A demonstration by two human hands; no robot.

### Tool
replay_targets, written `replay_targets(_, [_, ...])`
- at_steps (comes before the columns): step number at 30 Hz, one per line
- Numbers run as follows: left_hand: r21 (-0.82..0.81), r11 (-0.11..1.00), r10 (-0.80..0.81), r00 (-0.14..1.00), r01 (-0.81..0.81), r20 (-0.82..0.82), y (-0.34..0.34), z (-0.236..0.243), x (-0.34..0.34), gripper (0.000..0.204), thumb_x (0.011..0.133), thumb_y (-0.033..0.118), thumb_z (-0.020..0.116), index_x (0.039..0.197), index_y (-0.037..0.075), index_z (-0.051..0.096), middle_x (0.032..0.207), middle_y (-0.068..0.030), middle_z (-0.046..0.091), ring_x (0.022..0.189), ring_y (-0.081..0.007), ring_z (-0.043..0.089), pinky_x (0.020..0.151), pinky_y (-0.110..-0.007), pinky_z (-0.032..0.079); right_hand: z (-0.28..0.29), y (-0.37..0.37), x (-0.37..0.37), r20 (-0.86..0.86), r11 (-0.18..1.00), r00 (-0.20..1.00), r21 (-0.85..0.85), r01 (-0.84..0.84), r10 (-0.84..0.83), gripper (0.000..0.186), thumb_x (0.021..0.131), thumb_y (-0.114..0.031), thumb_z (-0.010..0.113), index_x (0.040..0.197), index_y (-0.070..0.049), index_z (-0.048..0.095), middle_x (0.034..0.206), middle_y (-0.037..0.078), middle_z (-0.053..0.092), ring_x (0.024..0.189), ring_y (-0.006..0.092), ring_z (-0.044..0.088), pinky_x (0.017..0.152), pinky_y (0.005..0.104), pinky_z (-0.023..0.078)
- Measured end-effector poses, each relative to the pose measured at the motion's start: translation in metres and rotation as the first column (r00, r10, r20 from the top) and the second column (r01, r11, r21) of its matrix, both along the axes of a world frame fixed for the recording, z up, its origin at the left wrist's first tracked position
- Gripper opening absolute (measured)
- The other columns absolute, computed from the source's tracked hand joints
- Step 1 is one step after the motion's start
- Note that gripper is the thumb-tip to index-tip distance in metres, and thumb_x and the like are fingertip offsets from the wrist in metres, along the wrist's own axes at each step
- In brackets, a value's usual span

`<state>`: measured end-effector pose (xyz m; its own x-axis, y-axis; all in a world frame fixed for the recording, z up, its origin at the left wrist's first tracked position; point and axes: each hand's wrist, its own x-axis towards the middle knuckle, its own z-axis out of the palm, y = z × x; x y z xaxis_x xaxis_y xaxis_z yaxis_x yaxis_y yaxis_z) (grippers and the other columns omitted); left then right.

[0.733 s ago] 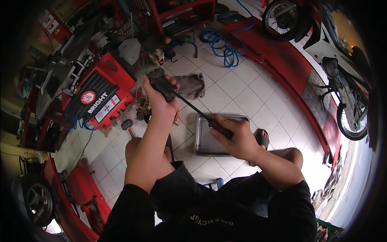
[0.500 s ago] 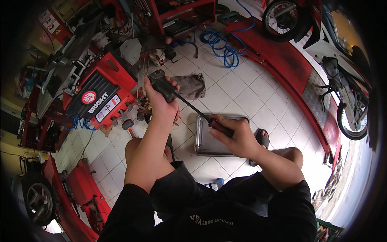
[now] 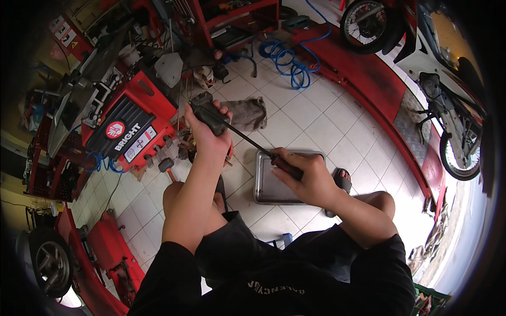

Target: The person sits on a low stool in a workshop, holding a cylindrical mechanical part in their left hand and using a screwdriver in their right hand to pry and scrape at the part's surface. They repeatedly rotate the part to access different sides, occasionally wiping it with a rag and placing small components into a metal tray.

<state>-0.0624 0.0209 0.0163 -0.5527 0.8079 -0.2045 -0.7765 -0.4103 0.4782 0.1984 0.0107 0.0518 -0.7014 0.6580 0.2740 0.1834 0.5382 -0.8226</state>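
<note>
In my left hand (image 3: 211,134) is a dark, grimy, block-shaped part (image 3: 208,113), with my fingers wrapped round it; its exact kind I cannot make out. My right hand (image 3: 308,176) grips the dark handle of a long screwdriver (image 3: 245,137). Its thin shaft slants up and left to the part, where the tip is hidden. Below my right hand, a shallow metal tray (image 3: 266,187) rests on the tiled floor. A dirty grey cloth (image 3: 250,113) lies on the tiles just beyond the left hand.
A red-and-black machine (image 3: 129,124) stands close at my left. Coiled blue hose (image 3: 295,68) lies ahead beside a long red lift platform (image 3: 363,79). A motorcycle (image 3: 437,79) stands at the right. Red shelving (image 3: 237,21) is at the back, and a wheel (image 3: 50,260) at the lower left.
The hands, the part and the screwdriver keep nearly the same pose. The whole view has shifted very slightly.
</note>
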Motion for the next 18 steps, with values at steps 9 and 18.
replay_targets(9, [-0.046,0.998,0.033,0.998,-0.031,0.048,0.006,0.010,-0.006,0.052,0.100,0.057,0.043,0.098,0.006,0.055,0.085,-0.0064,0.058,0.076,-0.0203,0.053,0.077,-0.035,0.046,0.016,0.037,0.000,0.055,0.996,0.994,-0.018,-0.089,0.089,0.040,0.086,-0.007,0.073,0.123,0.003,0.064,0.095,0.018,0.075,0.085,0.0276,0.075,0.079,0.0340,0.058])
replay_targets(18, [-0.007,0.998,0.063,0.981,-0.063,0.183,0.000,0.005,-0.035,0.052,0.097,0.055,0.050,0.095,0.004,0.056,0.085,-0.0060,0.058,0.077,-0.0193,0.055,0.074,-0.032,0.047,0.037,0.080,0.036,-0.332,0.931,0.943,-0.349,-0.105,-0.018,0.045,0.092,-0.013,0.071,0.133,0.003,0.057,0.101,0.007,0.069,0.076,0.0094,0.063,0.061,0.0233,0.047])
